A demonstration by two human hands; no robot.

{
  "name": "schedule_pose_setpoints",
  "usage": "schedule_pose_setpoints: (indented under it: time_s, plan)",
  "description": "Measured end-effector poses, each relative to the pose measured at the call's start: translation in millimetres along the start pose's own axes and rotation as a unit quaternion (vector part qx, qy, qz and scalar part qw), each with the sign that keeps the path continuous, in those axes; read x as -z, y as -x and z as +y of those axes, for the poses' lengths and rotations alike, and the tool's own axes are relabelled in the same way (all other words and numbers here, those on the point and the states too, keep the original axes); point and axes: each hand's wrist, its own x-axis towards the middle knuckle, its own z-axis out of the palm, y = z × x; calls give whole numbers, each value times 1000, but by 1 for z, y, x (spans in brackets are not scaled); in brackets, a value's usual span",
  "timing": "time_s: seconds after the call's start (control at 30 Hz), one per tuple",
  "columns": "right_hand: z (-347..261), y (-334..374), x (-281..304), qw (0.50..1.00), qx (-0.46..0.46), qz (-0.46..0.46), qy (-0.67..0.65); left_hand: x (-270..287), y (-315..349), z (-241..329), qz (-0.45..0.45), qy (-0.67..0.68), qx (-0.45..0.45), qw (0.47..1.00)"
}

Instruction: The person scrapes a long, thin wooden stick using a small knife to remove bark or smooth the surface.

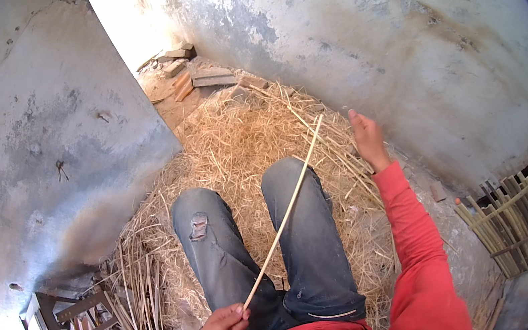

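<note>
Strip, long thin pale bamboo [284,213], lying diagonally over lap: near end pinched in closed left hand [223,327], far tip rising up-right, ending just beside right hand [366,137]. Right hand reaching toward straw pile [233,135]; grip state unclear. Right hand nearer to tip.

top: red long-sleeved shirt [420,264], sleeves down to both wrists, bit of white print at the chest | legs: faded dark grey-blue jeans [302,241], pretty worn, ripped patch on the left knee
</note>
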Motion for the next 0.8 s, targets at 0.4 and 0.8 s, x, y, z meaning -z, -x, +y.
schedule_pose_setpoints:
  time_s: [0.4,0.8]
  plan:
    - [-83,60,5,989,-6,-144,42,-9,-68,28,-159,138,77,975]
    - [-138,162,-5,930,63,-308,188,-28,-112,45,-240,244,129,931]
